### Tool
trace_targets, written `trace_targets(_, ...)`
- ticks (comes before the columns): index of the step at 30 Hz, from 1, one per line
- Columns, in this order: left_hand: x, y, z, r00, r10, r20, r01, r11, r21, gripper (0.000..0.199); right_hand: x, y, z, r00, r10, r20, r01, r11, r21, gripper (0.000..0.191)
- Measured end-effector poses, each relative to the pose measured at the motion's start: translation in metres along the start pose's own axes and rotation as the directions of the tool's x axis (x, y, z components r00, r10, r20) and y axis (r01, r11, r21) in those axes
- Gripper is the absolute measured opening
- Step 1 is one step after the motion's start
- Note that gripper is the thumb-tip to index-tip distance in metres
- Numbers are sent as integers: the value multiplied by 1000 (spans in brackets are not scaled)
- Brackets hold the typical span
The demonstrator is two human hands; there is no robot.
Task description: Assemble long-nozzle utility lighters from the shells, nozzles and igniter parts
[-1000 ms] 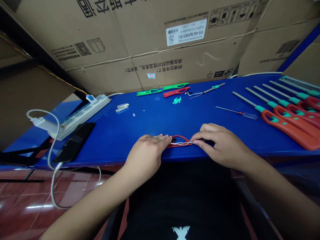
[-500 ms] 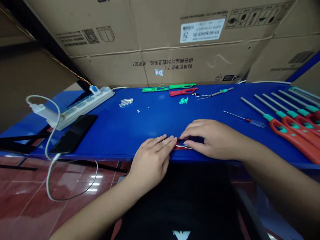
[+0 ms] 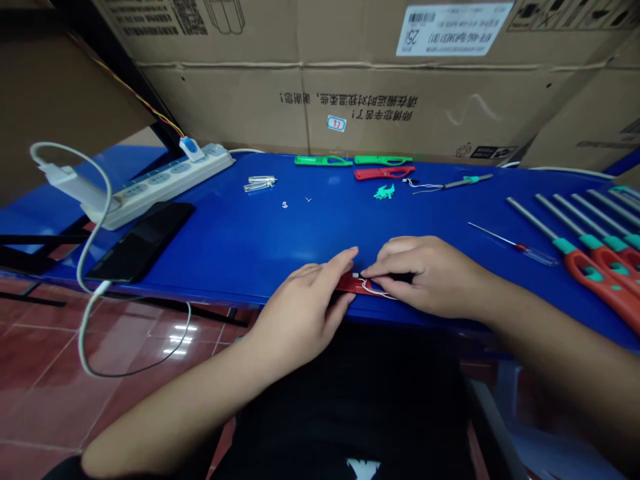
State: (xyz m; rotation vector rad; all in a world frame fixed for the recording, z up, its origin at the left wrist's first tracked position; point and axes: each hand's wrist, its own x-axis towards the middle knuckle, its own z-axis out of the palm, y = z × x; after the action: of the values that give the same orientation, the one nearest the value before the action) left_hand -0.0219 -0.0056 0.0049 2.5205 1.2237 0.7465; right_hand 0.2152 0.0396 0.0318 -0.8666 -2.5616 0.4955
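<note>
At the table's front edge lies a red lighter shell half (image 3: 349,285). My left hand (image 3: 307,300) grips its left end, thumb on the near side and fingers over the far side. My right hand (image 3: 430,277) pinches a small black part with a white tip (image 3: 357,275) just above the shell. White wires (image 3: 373,289) curve from there along the shell and pass under my right hand. My right palm and fingers hide the shell's right end.
Finished-looking orange lighters (image 3: 600,273) lie at the right, near a screwdriver (image 3: 530,253). Farther back are green shells (image 3: 323,161), a red shell (image 3: 383,173), teal pieces (image 3: 385,193), a wired metal tube (image 3: 455,184) and clear cylinders (image 3: 260,183). A phone (image 3: 143,243) and power strip (image 3: 160,183) sit left.
My left fingers have lifted and shifted, uncovering more of the red shell. The black part with its white tip now shows at my right fingertips. The view has tilted down slightly.
</note>
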Motion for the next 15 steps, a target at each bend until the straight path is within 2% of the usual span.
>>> trace_targets(3, 5, -2, -6, 999, 0, 47, 0, 1000, -11, 59, 2, -1, 1, 1000, -2, 2, 2, 1000, -7, 24)
trace_targets(9, 14, -6, -11, 998, 6, 64, -6, 1000, 2, 43, -1, -5, 1, 1000, 17, -9, -17, 1000, 12, 23)
trace_targets(15, 18, -8, -12, 996, -1, 87, 14, 989, -147, 40, -1, -6, 2, 1000, 11, -6, -11, 1000, -9, 23)
